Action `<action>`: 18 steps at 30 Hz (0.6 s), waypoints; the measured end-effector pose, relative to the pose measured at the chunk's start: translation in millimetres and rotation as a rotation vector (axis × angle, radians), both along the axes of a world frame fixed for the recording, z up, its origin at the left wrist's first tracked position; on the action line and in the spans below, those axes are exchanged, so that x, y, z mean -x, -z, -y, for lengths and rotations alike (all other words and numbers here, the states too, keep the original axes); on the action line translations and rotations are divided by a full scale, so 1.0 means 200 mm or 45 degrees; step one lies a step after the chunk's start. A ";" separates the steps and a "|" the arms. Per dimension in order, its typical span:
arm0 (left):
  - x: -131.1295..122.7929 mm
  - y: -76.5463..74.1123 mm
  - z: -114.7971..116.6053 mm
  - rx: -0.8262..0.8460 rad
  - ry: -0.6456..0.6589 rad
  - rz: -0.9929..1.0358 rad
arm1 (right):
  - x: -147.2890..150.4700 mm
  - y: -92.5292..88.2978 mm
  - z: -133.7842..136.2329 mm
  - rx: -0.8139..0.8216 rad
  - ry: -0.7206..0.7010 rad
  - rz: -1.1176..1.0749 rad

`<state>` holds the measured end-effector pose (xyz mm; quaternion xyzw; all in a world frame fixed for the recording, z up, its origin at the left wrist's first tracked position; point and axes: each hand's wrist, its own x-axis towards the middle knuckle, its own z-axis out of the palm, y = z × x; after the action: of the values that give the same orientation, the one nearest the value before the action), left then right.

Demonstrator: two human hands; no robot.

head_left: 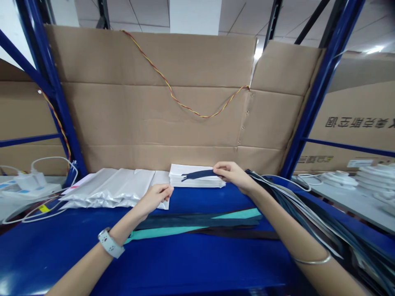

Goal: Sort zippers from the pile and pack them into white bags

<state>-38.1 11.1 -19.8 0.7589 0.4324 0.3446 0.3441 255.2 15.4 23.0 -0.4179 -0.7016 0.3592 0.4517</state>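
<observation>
My right hand (230,172) pinches one end of a short navy zipper (199,174). Its split free end points left, in front of a stack of white paper (197,181). Fingers curled closed, my left hand (158,195) is raised beside the white plastic packets (119,187); whether anything is inside its grip is hidden. Below both hands, dark and teal zippers (197,220) lie lengthwise across the blue shelf (197,263). A thick bundle of long dark and white zippers (296,205) runs along the right, partly behind my right forearm.
A cardboard panel (154,123) closes off the back, with a twisted red-yellow wire (197,113) hanging on it. Blue posts (58,94) stand at both sides. White cables and a power strip (31,187) are at left, white round objects (339,179) at right.
</observation>
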 end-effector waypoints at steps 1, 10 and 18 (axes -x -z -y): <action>0.00 0.00 0.00 0.054 -0.026 0.031 | 0.04 0.02 0.01 0.011 -0.042 -0.020; -0.05 0.03 0.04 0.423 -0.053 0.365 | 0.19 0.18 0.04 0.106 -0.220 -0.144; -0.06 0.02 0.02 0.373 -0.148 0.483 | 0.22 0.25 0.02 -0.015 -0.155 -0.069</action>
<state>-26.0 7.2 -23.7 0.5963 0.4485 0.4337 0.5051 210.9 10.4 -27.8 -0.3621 -0.7152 0.3932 0.4502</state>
